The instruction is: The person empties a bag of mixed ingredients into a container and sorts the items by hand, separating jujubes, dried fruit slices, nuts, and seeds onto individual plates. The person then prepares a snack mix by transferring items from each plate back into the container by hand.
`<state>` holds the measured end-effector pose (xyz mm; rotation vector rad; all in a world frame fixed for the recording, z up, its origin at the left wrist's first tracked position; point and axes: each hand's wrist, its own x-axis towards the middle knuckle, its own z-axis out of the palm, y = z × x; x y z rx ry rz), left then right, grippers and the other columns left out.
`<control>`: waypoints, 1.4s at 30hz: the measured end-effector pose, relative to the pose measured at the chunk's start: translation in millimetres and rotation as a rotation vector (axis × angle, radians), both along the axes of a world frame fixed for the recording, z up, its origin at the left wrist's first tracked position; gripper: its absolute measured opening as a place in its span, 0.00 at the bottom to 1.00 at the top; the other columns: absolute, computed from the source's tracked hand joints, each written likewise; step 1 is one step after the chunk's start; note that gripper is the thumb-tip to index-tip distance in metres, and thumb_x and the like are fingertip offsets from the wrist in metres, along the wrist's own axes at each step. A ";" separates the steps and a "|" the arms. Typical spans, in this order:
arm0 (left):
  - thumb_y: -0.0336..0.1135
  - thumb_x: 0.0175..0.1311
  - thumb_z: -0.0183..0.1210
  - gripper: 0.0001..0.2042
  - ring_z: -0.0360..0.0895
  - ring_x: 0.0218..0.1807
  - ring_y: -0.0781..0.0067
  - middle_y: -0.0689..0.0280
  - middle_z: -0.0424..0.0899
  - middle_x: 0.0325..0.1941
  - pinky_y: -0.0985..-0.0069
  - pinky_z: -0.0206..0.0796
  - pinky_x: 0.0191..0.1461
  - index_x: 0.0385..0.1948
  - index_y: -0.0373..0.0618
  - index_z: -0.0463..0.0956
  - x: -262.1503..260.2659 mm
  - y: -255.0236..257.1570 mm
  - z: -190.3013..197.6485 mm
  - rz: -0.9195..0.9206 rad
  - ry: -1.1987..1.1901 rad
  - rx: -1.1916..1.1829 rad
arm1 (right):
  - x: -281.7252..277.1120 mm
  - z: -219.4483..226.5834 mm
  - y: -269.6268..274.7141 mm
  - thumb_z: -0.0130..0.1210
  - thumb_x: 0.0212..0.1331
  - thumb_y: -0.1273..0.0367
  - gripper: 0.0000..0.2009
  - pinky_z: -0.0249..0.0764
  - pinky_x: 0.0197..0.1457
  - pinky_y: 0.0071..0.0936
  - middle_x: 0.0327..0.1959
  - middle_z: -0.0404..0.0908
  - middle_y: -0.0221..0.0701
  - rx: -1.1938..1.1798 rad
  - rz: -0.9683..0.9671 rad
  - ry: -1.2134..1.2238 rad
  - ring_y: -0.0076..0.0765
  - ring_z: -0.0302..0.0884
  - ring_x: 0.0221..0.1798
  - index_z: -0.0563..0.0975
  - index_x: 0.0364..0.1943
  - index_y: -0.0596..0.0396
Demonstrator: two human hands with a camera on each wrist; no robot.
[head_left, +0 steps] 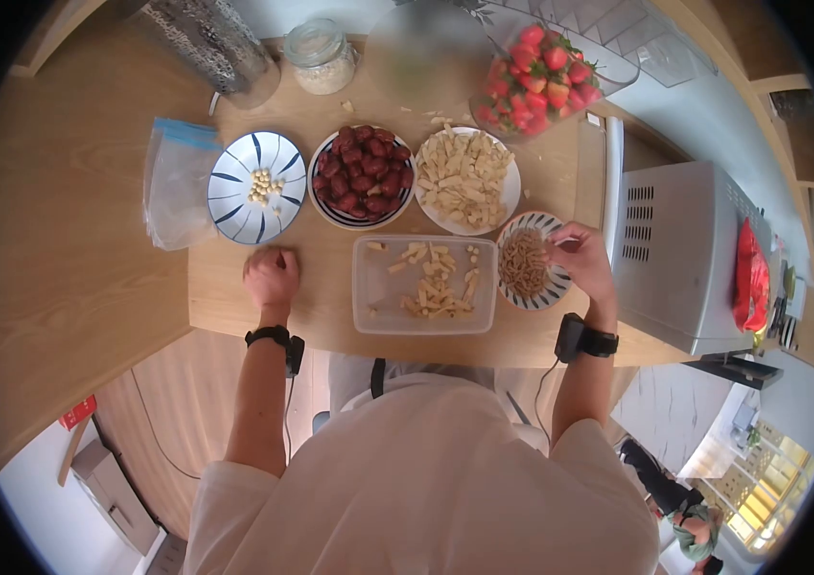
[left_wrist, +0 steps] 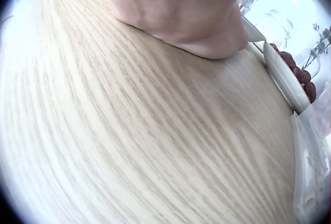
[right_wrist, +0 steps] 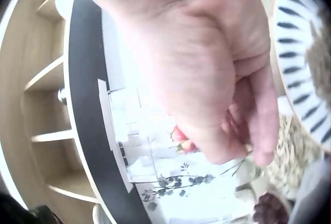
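Observation:
My right hand (head_left: 580, 257) is over the edge of a striped plate (head_left: 558, 287) of short brown pieces (head_left: 522, 261). Its thumb and fingertips come together; in the right wrist view a small tan piece (right_wrist: 249, 148) shows between them. The left hand (head_left: 271, 275) rests on the wooden table with curled fingers, below a blue-lined plate (head_left: 234, 216) of pale round seeds (head_left: 264, 187). In the left wrist view its fingers are hidden. Between the hands stands a clear plastic box (head_left: 361, 307), with pale cut sticks (head_left: 438, 287) and a few round seeds inside.
Behind the box are a bowl of red dates (head_left: 364, 172) and a white plate heaped with pale sticks (head_left: 465, 177). Clear plastic bags (head_left: 177, 187) lie at the left. Strawberries (head_left: 541, 77) and a glass jar (head_left: 321, 62) stand at the back, a white appliance (head_left: 671, 254) at the right.

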<state>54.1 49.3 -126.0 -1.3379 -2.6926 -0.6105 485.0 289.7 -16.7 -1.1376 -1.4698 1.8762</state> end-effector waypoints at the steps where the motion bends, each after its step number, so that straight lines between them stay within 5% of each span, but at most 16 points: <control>1: 0.35 0.55 0.56 0.12 0.74 0.26 0.51 0.61 0.76 0.19 0.57 0.67 0.35 0.12 0.46 0.71 0.6 -0.4 0.3 0.006 0.000 -0.007 | 4.7 -0.9 0.1 0.65 0.49 0.77 0.06 0.81 0.35 0.28 0.33 0.84 0.39 0.239 0.102 -0.419 0.36 0.84 0.31 0.79 0.31 0.60; 2: 0.35 0.55 0.56 0.12 0.74 0.26 0.51 0.61 0.76 0.19 0.57 0.67 0.35 0.12 0.46 0.71 0.8 -0.5 0.7 0.002 0.000 -0.010 | 8.0 -2.6 -1.1 0.65 0.49 0.76 0.06 0.80 0.37 0.31 0.33 0.84 0.40 0.478 0.204 -0.839 0.40 0.84 0.32 0.79 0.30 0.60; 5: 0.35 0.55 0.55 0.12 0.74 0.26 0.51 0.61 0.77 0.20 0.57 0.67 0.35 0.12 0.46 0.71 0.5 1.7 1.5 0.012 -0.003 -0.018 | 6.5 -21.7 -13.1 0.64 0.49 0.74 0.05 0.78 0.41 0.35 0.33 0.83 0.41 0.754 0.095 -0.908 0.47 0.82 0.36 0.80 0.29 0.60; 9: 0.35 0.55 0.56 0.12 0.75 0.26 0.51 0.61 0.76 0.19 0.58 0.68 0.34 0.12 0.46 0.71 0.9 -1.8 0.1 0.007 0.025 -0.022 | -42.2 6.5 -34.3 0.61 0.50 0.74 0.04 0.77 0.40 0.37 0.32 0.83 0.41 0.728 -0.039 -0.877 0.48 0.81 0.37 0.80 0.30 0.58; 14: 0.35 0.55 0.56 0.13 0.75 0.26 0.52 0.61 0.76 0.19 0.58 0.68 0.34 0.12 0.45 0.71 -0.2 -0.5 -1.0 0.003 -0.001 -0.016 | -96.5 26.4 -62.8 0.59 0.52 0.71 0.03 0.75 0.37 0.41 0.28 0.80 0.39 0.673 0.356 -0.577 0.49 0.80 0.34 0.80 0.29 0.54; 18: 0.35 0.55 0.56 0.12 0.75 0.26 0.52 0.60 0.77 0.19 0.58 0.68 0.35 0.12 0.46 0.72 -0.1 -1.2 -0.4 0.014 0.023 -0.031 | -116.8 6.9 -82.7 0.61 0.52 0.68 0.06 0.75 0.35 0.39 0.26 0.81 0.37 0.659 0.532 -0.585 0.46 0.80 0.33 0.80 0.30 0.56; 20: 0.36 0.55 0.56 0.12 0.75 0.26 0.52 0.61 0.77 0.19 0.58 0.69 0.35 0.12 0.46 0.72 0.4 -0.3 1.0 0.024 0.020 -0.021 | -119.1 -27.4 -92.1 0.60 0.51 0.67 0.06 0.75 0.37 0.42 0.27 0.82 0.36 0.670 0.833 -0.671 0.47 0.81 0.35 0.81 0.28 0.54; 23: 0.36 0.57 0.55 0.12 0.74 0.25 0.49 0.58 0.76 0.19 0.56 0.66 0.32 0.14 0.44 0.71 0.7 0.6 2.9 0.008 0.026 0.034 | -123.7 -51.5 -113.9 0.56 0.52 0.71 0.02 0.76 0.36 0.44 0.27 0.81 0.37 0.833 0.856 -0.798 0.49 0.82 0.36 0.78 0.26 0.52; 30: 0.36 0.55 0.56 0.12 0.74 0.24 0.49 0.59 0.76 0.18 0.56 0.66 0.31 0.13 0.44 0.72 0.0 0.1 2.3 0.011 0.008 0.031 | -134.4 -48.5 -114.5 0.55 0.53 0.71 0.03 0.77 0.37 0.44 0.29 0.82 0.37 0.813 0.813 -0.861 0.48 0.83 0.38 0.79 0.31 0.51; 36: 0.36 0.54 0.57 0.12 0.75 0.24 0.50 0.60 0.76 0.18 0.57 0.67 0.31 0.13 0.45 0.72 0.8 1.2 3.3 0.006 0.008 0.047 | -138.6 -63.6 -120.7 0.54 0.51 0.70 0.03 0.75 0.38 0.43 0.32 0.82 0.34 0.914 0.755 -0.643 0.48 0.82 0.39 0.79 0.29 0.49; 42: 0.35 0.54 0.57 0.12 0.75 0.25 0.50 0.60 0.77 0.19 0.57 0.67 0.32 0.12 0.45 0.72 0.3 1.5 2.2 0.012 0.003 0.047 | -145.2 -60.9 -121.4 0.52 0.53 0.71 0.05 0.77 0.40 0.40 0.32 0.83 0.33 0.892 0.927 -0.748 0.44 0.83 0.39 0.80 0.30 0.47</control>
